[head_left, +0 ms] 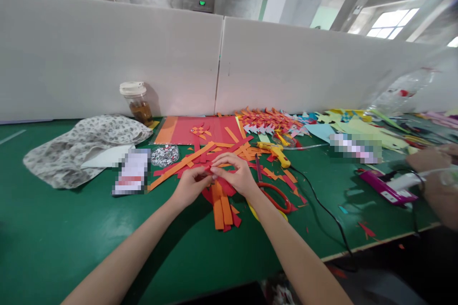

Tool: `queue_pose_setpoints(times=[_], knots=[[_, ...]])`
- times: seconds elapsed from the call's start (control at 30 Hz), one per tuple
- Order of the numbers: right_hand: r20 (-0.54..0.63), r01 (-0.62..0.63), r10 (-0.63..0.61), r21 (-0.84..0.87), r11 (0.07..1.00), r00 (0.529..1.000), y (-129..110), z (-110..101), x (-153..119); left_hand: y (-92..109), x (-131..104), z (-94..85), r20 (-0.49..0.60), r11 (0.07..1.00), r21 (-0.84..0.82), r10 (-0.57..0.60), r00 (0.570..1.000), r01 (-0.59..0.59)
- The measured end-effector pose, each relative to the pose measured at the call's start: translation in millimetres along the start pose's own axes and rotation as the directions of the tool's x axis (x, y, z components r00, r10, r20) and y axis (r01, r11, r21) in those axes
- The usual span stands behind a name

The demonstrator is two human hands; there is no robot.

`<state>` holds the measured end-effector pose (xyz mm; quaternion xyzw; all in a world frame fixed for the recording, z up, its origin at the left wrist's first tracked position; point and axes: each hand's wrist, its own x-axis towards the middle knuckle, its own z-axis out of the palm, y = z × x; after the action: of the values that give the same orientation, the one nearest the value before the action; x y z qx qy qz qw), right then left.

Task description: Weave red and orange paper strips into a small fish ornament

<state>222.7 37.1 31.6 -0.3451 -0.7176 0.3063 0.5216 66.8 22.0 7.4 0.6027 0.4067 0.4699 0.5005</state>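
Observation:
My left hand (pixel 191 187) and my right hand (pixel 236 175) meet over the pile, thumbs and fingertips pinched together. Between them is a small red paper piece (pixel 208 168), mostly covered by the fingers. Under and around the hands lie orange paper strips (pixel 222 207) and red paper strips (pixel 203 152), loosely crossed. Beside my right wrist lie scissors (pixel 281 198) with orange-red handles, partly behind the forearm. Beyond the hands a woven orange-and-red paper fish (pixel 200 130) rests on red and orange sheets (pixel 179 128).
A yellow glue gun (pixel 277 152) trails its black cord rightward. Left are googly eyes (pixel 165 155), a phone (pixel 132 171), a patterned cloth (pixel 82 147) and a lidded cup (pixel 138 102). Finished paper fish (pixel 265 119) line the back. At right, another person's hands (pixel 436 171) are near a purple glue gun (pixel 388 187).

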Motion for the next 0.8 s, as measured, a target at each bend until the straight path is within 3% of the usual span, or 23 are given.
queue_pose_setpoints(times=[0.17, 0.3, 0.37, 0.5, 0.63, 0.7, 0.8], knots=[[-0.156, -0.228, 0.245, 0.117, 0.967, 0.957, 9, -4, 2, 3, 3, -1.5, -0.077, 1.0, -0.004, -0.018, 0.997, 0.018], [0.026, -0.27, 0.27, 0.033, 0.962, 0.963, 9, -2, -1, -1, 7, -6.1, -0.209, 0.999, -0.051, -0.001, 0.978, -0.01], [0.048, -0.278, 0.28, -0.037, 0.96, 0.959, 9, 0, -2, -3, 9, -8.1, -0.225, 0.995, -0.094, 0.008, 0.974, -0.03], [-0.136, -0.314, 0.311, 0.001, 0.95, 0.941, 12, -1, 0, -6, 9, -8.4, -0.14, 0.974, -0.227, -0.049, 0.989, 0.016], [-0.292, -0.311, 0.324, 0.089, 0.946, 0.9, 12, -4, 3, -8, 10, -6.5, -0.083, 0.965, -0.256, -0.08, 0.993, 0.057], [-0.319, -0.303, 0.326, 0.122, 0.945, 0.89, 10, -6, 4, -7, 10, -6.4, -0.124, 0.972, -0.235, -0.05, 0.991, 0.019], [-0.341, -0.292, 0.334, 0.17, 0.941, 0.878, 7, -6, 4, -3, 10, -8.6, -0.296, 0.987, -0.153, -0.001, 0.955, -0.046]])
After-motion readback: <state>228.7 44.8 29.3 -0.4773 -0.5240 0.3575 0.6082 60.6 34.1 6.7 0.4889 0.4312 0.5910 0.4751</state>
